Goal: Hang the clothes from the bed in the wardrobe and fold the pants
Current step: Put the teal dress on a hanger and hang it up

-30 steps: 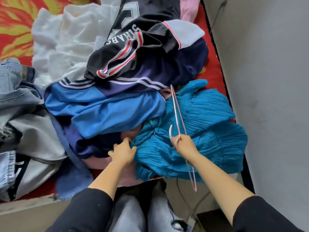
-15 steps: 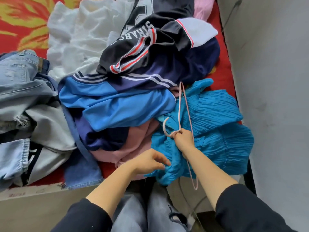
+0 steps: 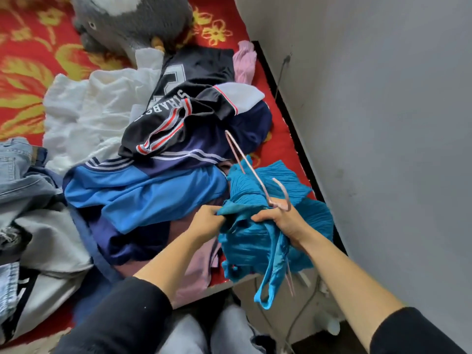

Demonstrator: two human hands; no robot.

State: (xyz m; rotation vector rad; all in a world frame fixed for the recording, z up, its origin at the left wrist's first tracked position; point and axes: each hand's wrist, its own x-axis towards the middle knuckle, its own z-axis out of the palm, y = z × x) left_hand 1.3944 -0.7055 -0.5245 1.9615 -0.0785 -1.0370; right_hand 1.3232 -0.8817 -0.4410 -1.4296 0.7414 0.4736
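Observation:
A crinkled teal garment (image 3: 258, 238) is bunched at the bed's near right edge, a strap loop dangling over the side. My left hand (image 3: 207, 222) pinches its upper edge. My right hand (image 3: 283, 223) grips the teal cloth together with a thin pink hanger (image 3: 249, 167), whose one end pokes up over the pile and whose hook curls by my fingers. Beside them lies a heap: a blue and navy striped jacket (image 3: 143, 190), a black jersey (image 3: 178, 108), white cloth (image 3: 94, 111) and a pink garment (image 3: 196, 267) underneath.
Jeans (image 3: 18, 169) and a grey garment (image 3: 48, 241) lie at the left. A grey plush toy (image 3: 127, 19) sits at the back on the red flowered bedcover (image 3: 28, 60). A grey wall (image 3: 383, 123) runs close along the right; cables hang below it.
Both hands have gathered the teal garment and lifted it off the bed. The hanger has swung so its hook sits by my right fingers. The view tilted up, showing the plush toy.

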